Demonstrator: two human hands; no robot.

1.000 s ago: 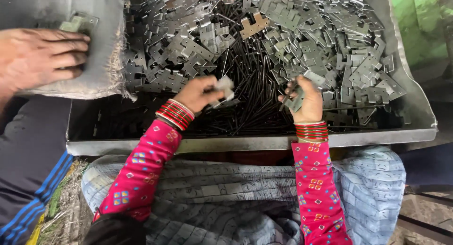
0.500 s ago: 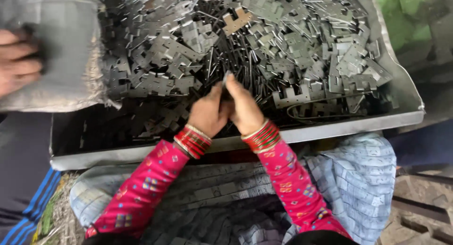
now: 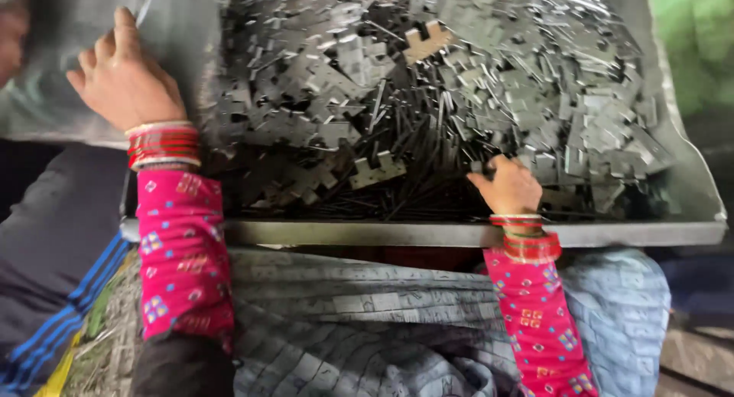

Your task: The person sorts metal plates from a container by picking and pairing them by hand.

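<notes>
My left hand point(image 3: 126, 80) is stretched up & out to the far left, palm down, fingers point(image 3: 122, 22) spread wide and flat on the grey woven sack point(image 3: 53, 53), gripping nothing. My right hand point(image 3: 511, 184) is low, wrist bent over the front rim of the big grey sheet-metal tray point(image 3: 474, 233), fingers curled narrow into the heap of flat grey cross-shaped metal stampings point(image 3: 459, 76); can't tell if they pinch a piece. Stampings fill the tray, too many to count, w/ a bundle of thin dark metal rods point(image 3: 413, 179) among them near my right hand. 1 tray, 1 sack, 2 hands, red bangles point(image 3: 162, 146) on both wrists.
</notes>
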